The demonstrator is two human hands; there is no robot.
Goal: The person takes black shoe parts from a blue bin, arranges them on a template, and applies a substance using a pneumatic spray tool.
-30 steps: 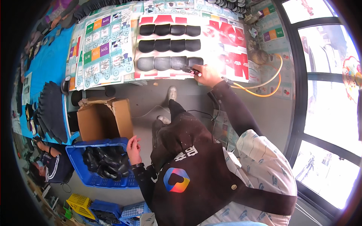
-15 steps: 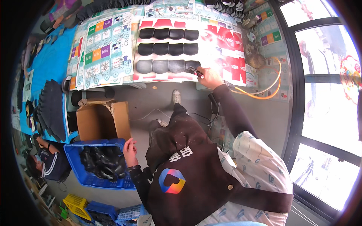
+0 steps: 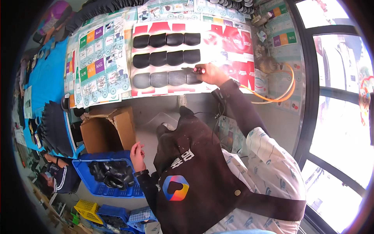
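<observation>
My right hand [image 3: 212, 74] is closed around a small dark spray gun [image 3: 199, 71] with a red part. Its tip points left over the far edge of the rightmost pad in the near row. That row of curved pads [image 3: 159, 79] looks greyer than the black middle row [image 3: 158, 58] and far row [image 3: 157, 40]. All three rows lie on a red and white sheet [image 3: 246, 43] on the table. Low on my left side, my left hand [image 3: 137, 156] hangs with loosely bent fingers apart, nothing in it, near a blue crate [image 3: 80, 171] of black pads.
An orange hose [image 3: 290, 87] loops right of the table. Printed sheets [image 3: 103, 58] cover the table's left part. An open cardboard box [image 3: 126, 124] stands below, beside the crate. Another person [image 3: 58, 171] is at the far left, near a blue-covered table [image 3: 48, 70].
The spray gun has shifted left and away from me, toward the rightmost near pad's far edge. My whole view has moved slightly. My left hand still hangs beside the crate.
</observation>
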